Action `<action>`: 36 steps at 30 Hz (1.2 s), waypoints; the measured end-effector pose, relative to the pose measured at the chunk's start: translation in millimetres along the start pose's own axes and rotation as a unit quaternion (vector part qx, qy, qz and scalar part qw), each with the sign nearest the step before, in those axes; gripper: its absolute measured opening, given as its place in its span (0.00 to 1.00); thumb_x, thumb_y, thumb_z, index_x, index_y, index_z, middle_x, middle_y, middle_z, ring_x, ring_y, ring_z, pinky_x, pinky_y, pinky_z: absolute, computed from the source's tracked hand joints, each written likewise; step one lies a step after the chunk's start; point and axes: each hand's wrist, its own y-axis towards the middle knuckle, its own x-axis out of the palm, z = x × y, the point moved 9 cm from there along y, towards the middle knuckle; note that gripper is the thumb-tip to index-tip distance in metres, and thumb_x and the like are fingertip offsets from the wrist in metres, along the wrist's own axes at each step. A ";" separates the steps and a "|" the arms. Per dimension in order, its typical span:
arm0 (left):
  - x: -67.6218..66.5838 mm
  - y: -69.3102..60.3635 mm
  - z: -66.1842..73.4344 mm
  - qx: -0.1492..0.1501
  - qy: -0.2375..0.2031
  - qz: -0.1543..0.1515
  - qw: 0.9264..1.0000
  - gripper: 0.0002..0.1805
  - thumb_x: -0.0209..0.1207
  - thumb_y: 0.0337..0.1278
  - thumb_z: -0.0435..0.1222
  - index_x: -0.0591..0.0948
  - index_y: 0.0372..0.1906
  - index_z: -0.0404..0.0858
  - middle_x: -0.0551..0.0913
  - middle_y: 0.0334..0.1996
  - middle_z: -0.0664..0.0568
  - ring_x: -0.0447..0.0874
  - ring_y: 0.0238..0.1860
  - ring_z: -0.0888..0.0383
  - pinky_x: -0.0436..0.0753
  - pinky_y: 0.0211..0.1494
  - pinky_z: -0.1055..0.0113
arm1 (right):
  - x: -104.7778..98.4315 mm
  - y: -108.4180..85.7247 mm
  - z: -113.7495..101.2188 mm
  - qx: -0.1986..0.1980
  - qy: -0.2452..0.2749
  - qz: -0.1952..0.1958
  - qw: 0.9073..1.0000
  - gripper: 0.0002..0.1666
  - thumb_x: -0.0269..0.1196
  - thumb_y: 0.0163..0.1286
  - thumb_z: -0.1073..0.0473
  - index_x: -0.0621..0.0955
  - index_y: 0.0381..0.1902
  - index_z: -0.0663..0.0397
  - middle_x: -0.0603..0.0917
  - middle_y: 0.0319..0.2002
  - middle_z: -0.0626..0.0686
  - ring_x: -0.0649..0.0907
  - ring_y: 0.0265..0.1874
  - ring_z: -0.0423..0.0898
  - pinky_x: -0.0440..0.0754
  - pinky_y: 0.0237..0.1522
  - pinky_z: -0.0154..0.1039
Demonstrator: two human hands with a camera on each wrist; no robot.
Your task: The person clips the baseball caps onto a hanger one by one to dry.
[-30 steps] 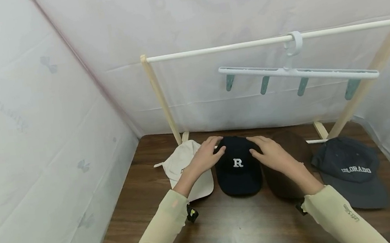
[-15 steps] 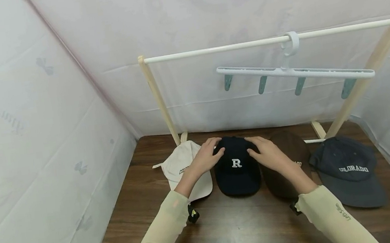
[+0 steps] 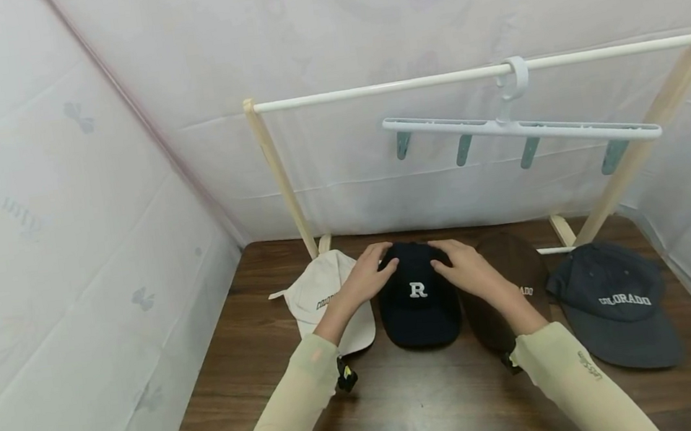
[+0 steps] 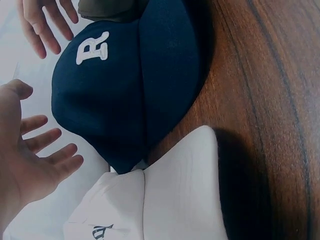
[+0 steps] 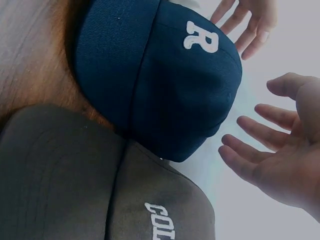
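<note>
A navy baseball cap [image 3: 420, 315] with a white letter R lies on the table, brim toward me. My left hand [image 3: 365, 278] is over its left side, and my right hand [image 3: 465, 269] over its right side. In the left wrist view the left hand's fingers [image 4: 55, 155] are spread and loosely bent, with a gap to the cap. The right wrist view shows the right hand [image 5: 285, 145] likewise apart from it, holding nothing. A white cap [image 3: 323, 291] lies under the left forearm. Beneath the right one is a brown cap [image 3: 514, 251], partly hidden.
A dark grey Colorado cap [image 3: 625, 295] lies at the right. Behind the caps stands a wooden rack [image 3: 277, 173] with a white rail [image 3: 368, 91]. From the rail hangs a white hanger [image 3: 491, 127] with several blue-green clips [image 3: 464, 149].
My right hand has moved slightly left, closer to the navy cap. The left hand stays almost in place. The head view has shifted a little; the caps lie as before.
</note>
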 end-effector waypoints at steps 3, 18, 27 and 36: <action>1.5 1.8 -1.4 -0.001 -0.008 -0.001 1.000 0.31 0.50 0.79 0.49 0.64 0.76 0.38 0.66 0.74 0.44 0.70 0.71 0.48 0.73 0.70 0.52 | 2.5 5.1 1.4 0.001 0.004 -0.003 1.000 0.32 0.58 0.79 0.52 0.68 0.74 0.61 0.69 0.71 0.67 0.71 0.69 0.66 0.71 0.66 0.65; 9.1 15.8 -9.8 -0.014 -0.010 -0.014 1.000 0.33 0.48 0.79 0.51 0.63 0.77 0.36 0.64 0.75 0.42 0.66 0.74 0.46 0.67 0.74 0.51 | 11.9 31.1 15.4 0.012 0.011 -0.033 0.999 0.34 0.56 0.79 0.50 0.68 0.74 0.65 0.69 0.71 0.69 0.69 0.70 0.67 0.68 0.68 0.64; 14.1 22.8 -18.8 -0.017 -0.012 -0.025 0.999 0.33 0.48 0.80 0.50 0.62 0.77 0.35 0.65 0.74 0.40 0.67 0.73 0.45 0.68 0.73 0.50 | 17.9 42.9 16.9 -0.020 0.005 -0.072 0.997 0.36 0.58 0.78 0.49 0.68 0.73 0.67 0.72 0.69 0.69 0.74 0.66 0.66 0.73 0.65 0.61; 18.8 26.7 -22.7 -0.006 -0.028 -0.040 0.999 0.33 0.46 0.80 0.51 0.61 0.77 0.34 0.67 0.73 0.39 0.68 0.72 0.43 0.70 0.72 0.49 | 23.7 52.9 30.0 -0.024 0.023 -0.120 0.992 0.36 0.59 0.77 0.46 0.69 0.73 0.62 0.72 0.69 0.67 0.74 0.66 0.65 0.73 0.65 0.61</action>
